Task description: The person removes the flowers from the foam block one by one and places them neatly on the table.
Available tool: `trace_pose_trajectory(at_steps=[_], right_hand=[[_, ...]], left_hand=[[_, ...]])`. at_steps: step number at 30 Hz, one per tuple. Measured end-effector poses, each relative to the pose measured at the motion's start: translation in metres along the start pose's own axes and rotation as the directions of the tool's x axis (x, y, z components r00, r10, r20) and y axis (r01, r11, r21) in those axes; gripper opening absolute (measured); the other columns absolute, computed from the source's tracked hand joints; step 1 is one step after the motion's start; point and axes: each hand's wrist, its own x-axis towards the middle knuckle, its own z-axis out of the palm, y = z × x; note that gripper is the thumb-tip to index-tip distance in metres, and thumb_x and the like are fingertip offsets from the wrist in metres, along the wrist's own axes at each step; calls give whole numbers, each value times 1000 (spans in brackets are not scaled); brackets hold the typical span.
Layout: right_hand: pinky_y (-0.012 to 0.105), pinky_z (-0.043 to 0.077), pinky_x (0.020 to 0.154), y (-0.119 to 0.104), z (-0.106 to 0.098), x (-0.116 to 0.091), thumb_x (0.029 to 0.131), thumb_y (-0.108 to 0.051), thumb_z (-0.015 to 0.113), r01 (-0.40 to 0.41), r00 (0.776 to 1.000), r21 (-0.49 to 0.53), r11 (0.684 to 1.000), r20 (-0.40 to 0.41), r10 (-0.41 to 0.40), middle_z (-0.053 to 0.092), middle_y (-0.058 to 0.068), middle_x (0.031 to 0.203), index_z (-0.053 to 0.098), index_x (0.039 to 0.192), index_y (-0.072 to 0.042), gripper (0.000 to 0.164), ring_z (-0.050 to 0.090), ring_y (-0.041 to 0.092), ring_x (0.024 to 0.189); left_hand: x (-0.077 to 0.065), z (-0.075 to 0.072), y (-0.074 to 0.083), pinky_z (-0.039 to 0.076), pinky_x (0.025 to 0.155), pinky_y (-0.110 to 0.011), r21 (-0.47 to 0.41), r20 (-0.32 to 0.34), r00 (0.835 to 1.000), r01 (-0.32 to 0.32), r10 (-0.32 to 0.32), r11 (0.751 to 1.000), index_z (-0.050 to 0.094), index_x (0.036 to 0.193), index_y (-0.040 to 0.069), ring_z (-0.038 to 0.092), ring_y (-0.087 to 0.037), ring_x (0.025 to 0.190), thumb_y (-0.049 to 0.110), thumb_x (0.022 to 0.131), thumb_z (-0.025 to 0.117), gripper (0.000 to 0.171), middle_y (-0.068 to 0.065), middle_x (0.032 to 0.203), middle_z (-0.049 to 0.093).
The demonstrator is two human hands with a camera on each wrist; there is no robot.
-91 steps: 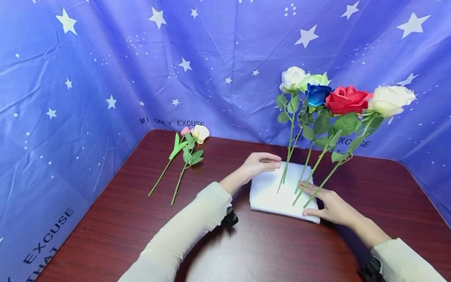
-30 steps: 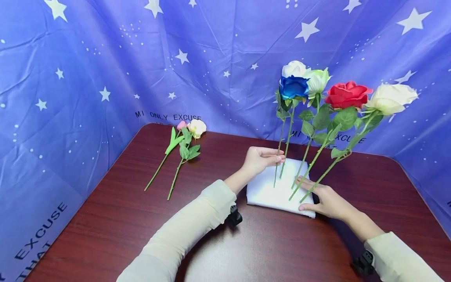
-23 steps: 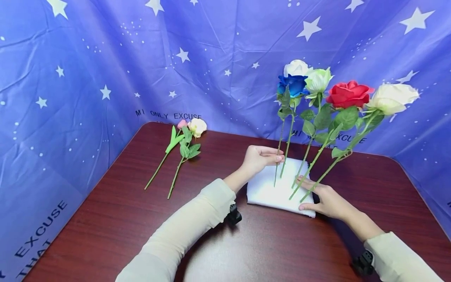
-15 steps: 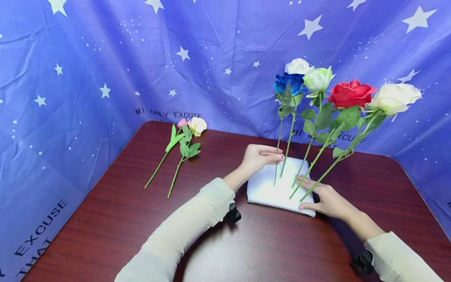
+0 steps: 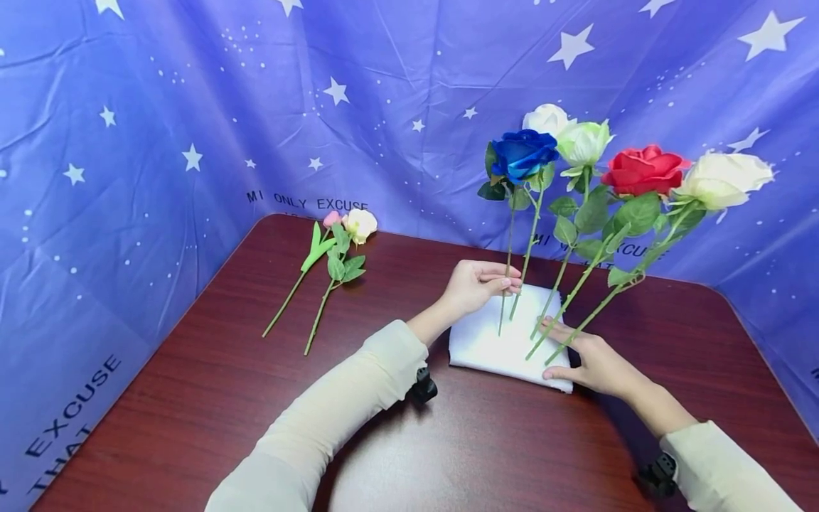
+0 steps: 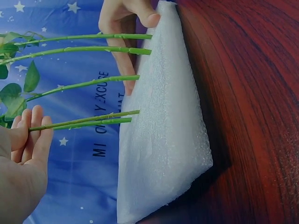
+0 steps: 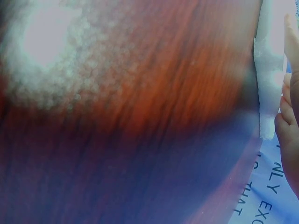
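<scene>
Between thumb and fingers, my left hand [image 5: 476,286] pinches the lower stem of a blue rose [image 5: 525,155]. That stem stands nearly upright in a white foam-wrapped block [image 5: 480,341], as the left wrist view also shows. Right behind it rises a white rose [image 5: 547,119]. Further right in the block stand a pale green-white rose [image 5: 584,144], a red rose [image 5: 645,171] and a cream rose [image 5: 726,179], the last two leaning right. My right hand [image 5: 595,363] rests on the block's right side, fingers extended over its top and thumb at the near edge.
On the dark red wooden table [image 5: 211,398], to the left, lie a pink tulip [image 5: 301,277] and a cream rose with green leaves [image 5: 360,226]. A blue star-printed cloth [image 5: 397,85] hangs behind the table and along its left side.
My left hand has gone from beside the stems to pinching the blue rose's stem. The blue bloom has swung left, away from the red rose, and turned. My right hand stays on the block.
</scene>
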Motion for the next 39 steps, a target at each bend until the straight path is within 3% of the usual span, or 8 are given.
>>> trace_pose_trajectory(at_steps=[6, 14, 19, 30, 39], right_hand=[[-9, 15, 104, 0, 1, -1, 68, -35, 84, 11, 1000, -13, 1000, -25, -11, 61, 22, 130, 59, 131, -6, 75, 34, -5, 129], [-10, 14, 103, 0, 1, -2, 69, -34, 84, -4, 1000, 33, 999, -13, 4, 59, 24, 132, 59, 129, -1, 74, 19, -19, 129], [-10, 13, 103, 0, 1, -3, 69, -34, 84, -11, 1000, 30, 999, -2, 11, 58, 24, 133, 59, 130, 0, 73, 18, -19, 130], [-10, 12, 103, 0, 1, -3, 70, -35, 83, -21, 1000, 23, 1000, 7, 21, 57, 24, 134, 58, 131, -2, 73, 16, -19, 130], [-10, 14, 104, 0, 1, -1, 70, -35, 83, 7, 1000, 12, 1000, -3, -7, 58, 23, 133, 57, 133, -4, 74, 27, -10, 131]], left_hand=[[1, 1, 0, 62, 80, -34, -24, -16, 1000, -8, 8, 1000, 65, 108, -17, 70, -40, 93, -9, 85, 64, 24, -34, 100, 67], [-1, -2, 3, 62, 81, -35, -72, -3, 1000, -9, 9, 997, 64, 108, -18, 74, -29, 84, -9, 84, 65, 25, -35, 101, 65], [0, -3, 3, 62, 82, -37, -89, 17, 1000, -13, 15, 996, 63, 109, -19, 74, -31, 87, -8, 86, 64, 25, -36, 102, 64], [0, -7, 2, 62, 81, -37, -100, -31, 1000, -8, 5, 995, 63, 109, -18, 71, -37, 92, -7, 87, 64, 25, -36, 102, 65], [-3, -7, 4, 62, 80, -37, -123, -47, 999, 2, -8, 992, 63, 107, -19, 75, -22, 79, -9, 85, 65, 25, -37, 101, 64]])
